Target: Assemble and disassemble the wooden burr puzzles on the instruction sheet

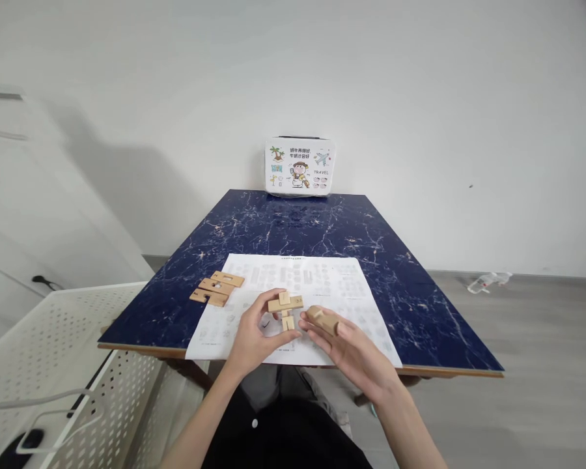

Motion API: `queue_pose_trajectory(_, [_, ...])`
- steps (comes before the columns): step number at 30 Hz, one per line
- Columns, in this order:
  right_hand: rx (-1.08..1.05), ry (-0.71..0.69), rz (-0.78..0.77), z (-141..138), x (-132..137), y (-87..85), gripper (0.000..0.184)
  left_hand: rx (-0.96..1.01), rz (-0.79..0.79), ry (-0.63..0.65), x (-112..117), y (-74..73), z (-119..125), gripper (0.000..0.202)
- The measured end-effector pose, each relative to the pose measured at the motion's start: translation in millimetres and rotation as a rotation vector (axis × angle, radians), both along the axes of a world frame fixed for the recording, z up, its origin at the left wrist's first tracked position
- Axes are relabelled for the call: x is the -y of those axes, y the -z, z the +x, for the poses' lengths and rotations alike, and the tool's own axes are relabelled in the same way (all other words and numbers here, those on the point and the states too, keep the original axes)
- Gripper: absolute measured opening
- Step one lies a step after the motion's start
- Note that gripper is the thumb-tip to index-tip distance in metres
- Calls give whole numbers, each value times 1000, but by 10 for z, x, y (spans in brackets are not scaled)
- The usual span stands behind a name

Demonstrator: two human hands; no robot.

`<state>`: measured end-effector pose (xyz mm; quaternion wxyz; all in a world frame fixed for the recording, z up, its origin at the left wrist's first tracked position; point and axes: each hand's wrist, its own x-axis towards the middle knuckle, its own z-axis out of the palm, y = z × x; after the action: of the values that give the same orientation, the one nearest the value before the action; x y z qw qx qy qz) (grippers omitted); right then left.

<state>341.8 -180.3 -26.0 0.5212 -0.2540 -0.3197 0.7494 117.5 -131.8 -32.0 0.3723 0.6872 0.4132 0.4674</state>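
Observation:
Above the front part of a printed paper sheet (366,312), my left hand (256,329) is closed around joined wooden puzzle pieces (286,304). One piece lies crosswise over the others, and fingers and thumb grip the assembly from the left. Just to its right, my right hand (356,355) holds a single notched wooden puzzle piece (323,320) between thumb and fingers. A small gap separates this piece from the joined ones. Several loose flat wooden pieces (213,293) with cut-outs lie in a stack-like row at the sheet's left edge.
The blue marbled table (273,228) carries a white box with cartoon prints (300,166) at its far edge, against the wall. A white perforated basket (127,365) with cables stands at the left. A clear plastic item (489,281) lies on the floor at right.

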Motion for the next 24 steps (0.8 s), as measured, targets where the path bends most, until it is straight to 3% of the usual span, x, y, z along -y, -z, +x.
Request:
queue_pose_trajectory(6, [381,154,105,-6,11,-89,63,26,6,-16,14,12,1,75])
queue_pose_trajectory(16, [457,213,246,-94,-22,-92,61,20,14,-15,33,-28,5,72])
queue_pose_trajectory(19, [608,283,254,-130,-45,-49,68,28,16,1,32,-39,10,69])
queue_pose_trajectory(22, [840,385,385,-165,-71,-3,66,32,12,8,24,-37,16,68])
queue_pose_trajectory(24, [951,445,540,-186,-88,24,49,31,2,3,19,-39,23,67])
